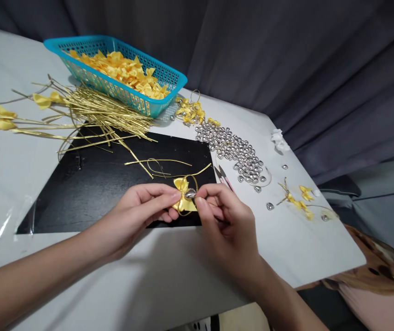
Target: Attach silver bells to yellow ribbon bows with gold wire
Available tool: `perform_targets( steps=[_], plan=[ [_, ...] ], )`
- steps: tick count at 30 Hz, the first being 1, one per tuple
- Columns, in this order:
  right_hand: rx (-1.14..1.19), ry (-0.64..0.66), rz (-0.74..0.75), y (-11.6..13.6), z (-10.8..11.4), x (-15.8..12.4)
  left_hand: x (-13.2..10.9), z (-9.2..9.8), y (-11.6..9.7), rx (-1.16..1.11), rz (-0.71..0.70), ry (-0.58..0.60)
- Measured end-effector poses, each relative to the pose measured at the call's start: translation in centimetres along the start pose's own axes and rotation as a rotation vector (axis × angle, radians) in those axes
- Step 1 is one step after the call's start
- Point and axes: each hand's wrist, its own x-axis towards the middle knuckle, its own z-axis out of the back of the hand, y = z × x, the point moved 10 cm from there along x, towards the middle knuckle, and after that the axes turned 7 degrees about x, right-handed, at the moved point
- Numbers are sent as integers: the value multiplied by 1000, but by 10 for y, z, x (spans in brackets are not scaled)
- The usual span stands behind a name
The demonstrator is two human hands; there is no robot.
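My left hand [152, 202] pinches the left side of a yellow ribbon bow [181, 185] over the front edge of a black board [121, 184]. Gold wire loops around the bow. On its right side, my right hand [226, 216] closes thumb and forefinger at a small silver bell-like bead [190, 194], which lies against the bow's middle. Whether the bead is fastened to the bow cannot be told. The remaining fingers of the right hand are curled in. Just behind that hand lies a pair of scissors [223, 175], partly covered by it.
A blue basket [179, 82] of yellow bows stands at the back left. Gold wire stems [103, 105] are heaped before it. Silver beads [234, 149] spread at the right, with finished-looking yellow bows [192, 110] behind them. Crumpled white tissue [279, 140] sits near the right edge.
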Motion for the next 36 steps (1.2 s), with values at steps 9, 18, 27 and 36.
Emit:
perform_targets(
  steps=[9, 18, 27, 36],
  plan=[
    [214, 28, -172, -16, -6, 5, -1, 1, -1, 15, -13, 13],
    [226, 3, -181, -18, -8, 2, 0, 1, -1, 27, -17, -5],
    [373, 18, -288, -25, -12, 3, 2, 1, 1, 21, 6, -5],
    [482, 31, -360, -32, -20, -1, 3, 1, 0, 31, 2, -10]
  ],
)
